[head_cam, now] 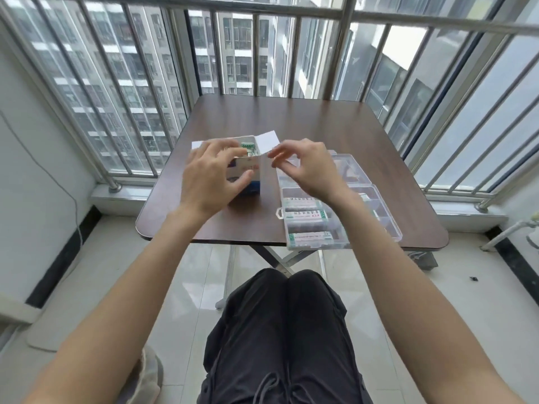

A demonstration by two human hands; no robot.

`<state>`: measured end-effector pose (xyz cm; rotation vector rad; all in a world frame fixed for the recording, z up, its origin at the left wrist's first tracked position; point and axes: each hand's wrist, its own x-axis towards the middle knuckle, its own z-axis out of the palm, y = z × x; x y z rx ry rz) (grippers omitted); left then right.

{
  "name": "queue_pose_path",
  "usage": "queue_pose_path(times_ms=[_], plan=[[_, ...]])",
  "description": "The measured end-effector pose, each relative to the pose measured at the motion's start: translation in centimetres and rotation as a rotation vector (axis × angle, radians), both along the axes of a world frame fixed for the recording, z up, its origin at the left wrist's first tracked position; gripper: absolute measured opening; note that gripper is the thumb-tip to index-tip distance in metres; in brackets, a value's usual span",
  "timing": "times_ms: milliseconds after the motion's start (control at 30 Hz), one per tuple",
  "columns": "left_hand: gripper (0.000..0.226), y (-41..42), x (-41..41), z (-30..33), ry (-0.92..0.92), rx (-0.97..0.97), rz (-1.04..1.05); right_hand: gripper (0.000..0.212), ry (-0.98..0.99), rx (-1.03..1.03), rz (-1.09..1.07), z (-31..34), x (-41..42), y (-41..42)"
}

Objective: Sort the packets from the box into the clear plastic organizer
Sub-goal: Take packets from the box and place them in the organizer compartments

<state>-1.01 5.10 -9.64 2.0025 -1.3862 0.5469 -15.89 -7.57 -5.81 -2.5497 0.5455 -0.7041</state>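
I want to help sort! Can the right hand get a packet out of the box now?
Probably yes. The box is open on top, packets show inside, and the right hand hovers beside it, seemingly holding nothing.

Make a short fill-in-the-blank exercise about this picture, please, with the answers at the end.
1. The left hand holds the ____.
2. The organizer lies to the ____ of the box.
3. The organizer's lid is ____.
4. Both things rest on a brown ____.

Answers: box; right; open; table
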Motion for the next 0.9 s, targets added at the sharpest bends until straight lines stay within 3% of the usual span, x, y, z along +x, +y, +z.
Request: queue_pose_path(times_ms=[133,300,433,533,733,900], plan=[[0.089,-1.3,4.1,-0.1,0.190,0.282,0.112,0.017,0.138,-0.123,-0.070,1.1,6.3,-1.5],[0.085,-2.1,5.1,-1.4,0.241,0.295,0.090,0.008,0.600,-0.304,-0.026,2.7,10.5,-1.5],[0.082,-2.1,5.2,-1.6,0.241,0.265,0.086,0.011,0.727,-0.356,-0.010,3.1,11.6,-1.2],[0.082,-2.0,5.5,-1.6,0.242,0.273,0.078,0.009,0.725,-0.314,0.032,2.8,11.8,-1.8],[0.080,-2.0,5.4,-1.6,0.246,0.252,0.077,0.023,0.475,-0.320,0.040,2.6,11.4,-2.3],[0.075,-1.8,4.9,-1.2,0.254,0.213,0.063,0.018,0.321,-0.203,0.046,2.6,11.0,-2.3]])
